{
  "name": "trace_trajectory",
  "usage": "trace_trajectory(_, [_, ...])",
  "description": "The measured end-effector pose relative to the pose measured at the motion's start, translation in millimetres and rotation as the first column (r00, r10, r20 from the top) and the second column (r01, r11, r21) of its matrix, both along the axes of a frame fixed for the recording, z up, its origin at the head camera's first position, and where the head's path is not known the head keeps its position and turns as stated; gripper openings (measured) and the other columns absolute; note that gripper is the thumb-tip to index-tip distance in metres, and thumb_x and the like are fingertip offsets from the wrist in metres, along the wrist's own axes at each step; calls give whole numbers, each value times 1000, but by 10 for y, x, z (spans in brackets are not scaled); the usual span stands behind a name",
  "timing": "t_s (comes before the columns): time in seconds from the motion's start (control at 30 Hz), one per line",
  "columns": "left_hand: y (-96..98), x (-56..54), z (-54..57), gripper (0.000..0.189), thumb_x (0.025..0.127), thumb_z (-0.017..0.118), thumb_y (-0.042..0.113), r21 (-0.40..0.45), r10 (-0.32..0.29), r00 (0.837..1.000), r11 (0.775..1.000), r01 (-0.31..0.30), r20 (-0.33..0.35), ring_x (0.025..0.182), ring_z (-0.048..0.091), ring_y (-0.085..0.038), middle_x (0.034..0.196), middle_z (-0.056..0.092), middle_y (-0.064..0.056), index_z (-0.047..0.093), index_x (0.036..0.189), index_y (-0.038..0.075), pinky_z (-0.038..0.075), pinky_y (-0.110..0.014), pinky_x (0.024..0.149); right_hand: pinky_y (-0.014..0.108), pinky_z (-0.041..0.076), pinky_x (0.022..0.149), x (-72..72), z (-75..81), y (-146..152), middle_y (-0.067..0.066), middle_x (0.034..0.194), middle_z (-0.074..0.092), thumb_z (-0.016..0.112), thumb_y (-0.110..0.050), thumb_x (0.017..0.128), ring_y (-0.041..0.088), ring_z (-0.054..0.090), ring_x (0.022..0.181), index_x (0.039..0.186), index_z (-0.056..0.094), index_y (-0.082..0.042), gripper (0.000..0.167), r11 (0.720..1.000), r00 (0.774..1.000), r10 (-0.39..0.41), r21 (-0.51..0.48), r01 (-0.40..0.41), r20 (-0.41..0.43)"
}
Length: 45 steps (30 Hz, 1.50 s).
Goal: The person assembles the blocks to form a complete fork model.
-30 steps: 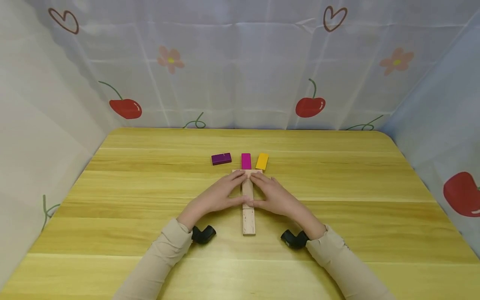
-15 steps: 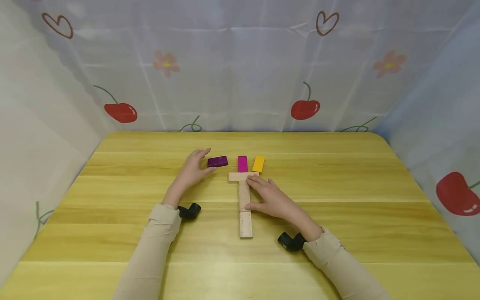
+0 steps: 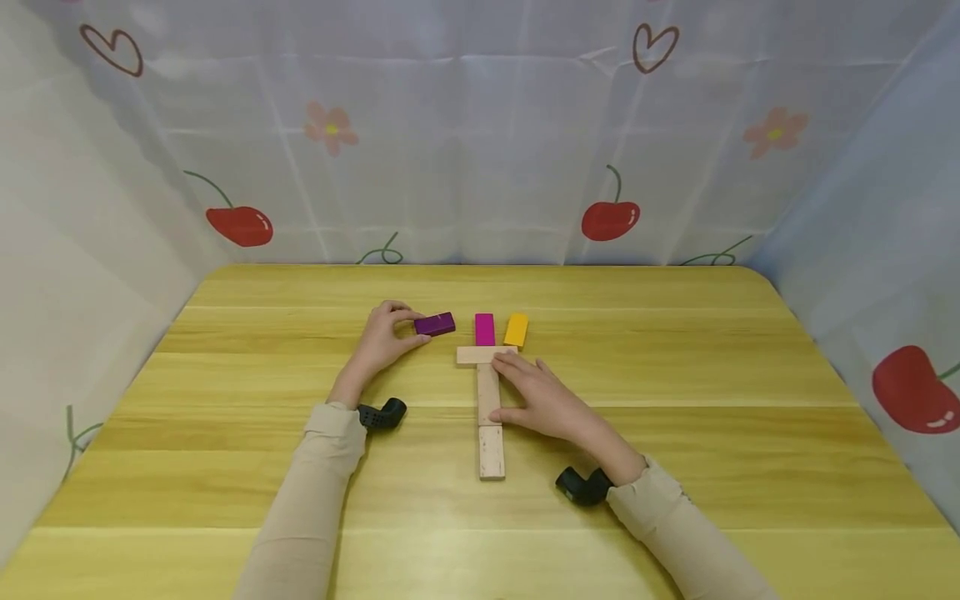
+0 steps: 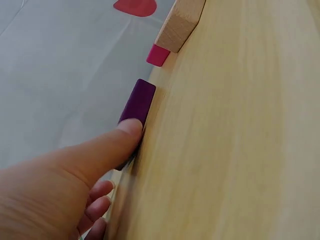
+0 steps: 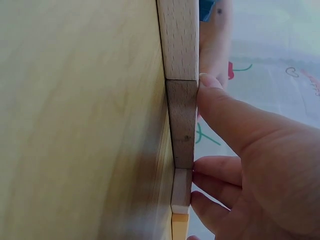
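My left hand (image 3: 381,340) pinches the near-left end of a purple block (image 3: 437,323), which lies flat on the table. In the left wrist view the thumb (image 4: 131,129) presses the purple block's side; the index finger is mostly hidden behind it. Three plain wooden blocks form a T: a crosswise block (image 3: 474,356) at the far end, then a middle block (image 3: 488,392) and a near block (image 3: 492,454) in line. My right hand (image 3: 553,402) rests its fingertips and thumb on the crosswise and middle blocks, fingers relaxed. The right wrist view shows these blocks end to end.
Just beyond the crosswise block lie a magenta block (image 3: 484,329) and a slightly turned yellow block (image 3: 517,329). Black devices (image 3: 384,414) sit at both wrists. The wooden table (image 3: 225,467) is bordered by a printed curtain (image 3: 465,150).
My left hand has left the wooden blocks, moved left and away from me, and taken hold of the purple block. The right hand stays on the wooden blocks; the head view shifted slightly.
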State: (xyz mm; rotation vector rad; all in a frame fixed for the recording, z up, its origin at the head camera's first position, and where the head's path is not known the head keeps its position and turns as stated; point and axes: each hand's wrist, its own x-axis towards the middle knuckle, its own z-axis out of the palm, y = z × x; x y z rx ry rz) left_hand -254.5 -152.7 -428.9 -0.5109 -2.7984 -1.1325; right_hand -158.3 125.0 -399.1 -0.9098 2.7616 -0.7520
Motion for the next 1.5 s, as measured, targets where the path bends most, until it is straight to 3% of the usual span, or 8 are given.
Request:
trace_trajectory(0.13, [14,3,6,39,82,75,23,57,-2,999,998,0,47,111,43,-34,120,47,-18,66,113,2,36,-46,93,54,12,107,11,-4,14,17,147,31,69,-35,85,29,23,136,141,36,4,76,1000,1000,-3,1,3,7])
trace_trajectory(0.27, [9,19,67,37,84,72,23,189,-14,990,982,-14,142,97,53,-28,110,56,-15,64,115,3,43,-39,84,54,11,107,11,-4,11,17,147,30,68,-36,86,29,23,136,142,35,4,76,1000,1000,-1,8,1,10])
trace_trajectory(0.4, [-7,24,125,38,87,70,20,313,-33,968,949,-48,248,89,59,-25,101,62,-15,61,120,5,49,-32,73,54,12,107,-5,-9,6,17,147,30,68,-36,86,29,23,136,142,35,4,76,1000,1000,3,7,-3,4])
trace_trajectory(0.53, [-1,16,154,43,90,65,15,389,-66,955,920,-55,289,88,62,-26,101,63,-17,55,131,5,50,-29,68,54,12,107,-20,-13,11,16,147,30,68,-37,86,28,22,136,142,36,3,76,1000,1000,4,9,-4,1])
trace_trajectory(0.83, [99,-19,170,48,93,55,-1,562,-141,929,823,-82,343,98,59,-33,110,56,-25,43,139,1,50,-33,82,55,11,107,-24,-3,16,16,147,30,69,-36,86,27,23,136,142,36,4,76,1000,1000,-1,3,1,5])
trace_trajectory(1.0, [153,-35,155,44,93,54,-4,603,-161,915,791,-105,370,96,61,-33,104,55,-25,44,136,-2,50,-34,83,54,11,107,-22,-5,6,15,148,30,68,-37,86,27,22,136,142,35,3,76,1000,1000,2,4,-2,12])
trace_trajectory(1.23, [247,-77,146,32,95,54,2,542,-167,912,837,-70,374,95,60,-26,105,57,-22,55,126,-4,49,-31,84,54,10,107,-25,-1,4,16,148,30,68,-36,86,28,22,136,142,35,3,76,1000,1000,-4,6,4,12])
trace_trajectory(1.5, [296,-78,142,31,95,55,5,463,-127,925,884,-59,359,93,61,-26,103,60,-19,58,124,-2,49,-31,82,54,10,107,-19,-6,-8,16,147,30,68,-37,86,28,22,136,142,35,3,76,1000,1000,-3,8,3,12])
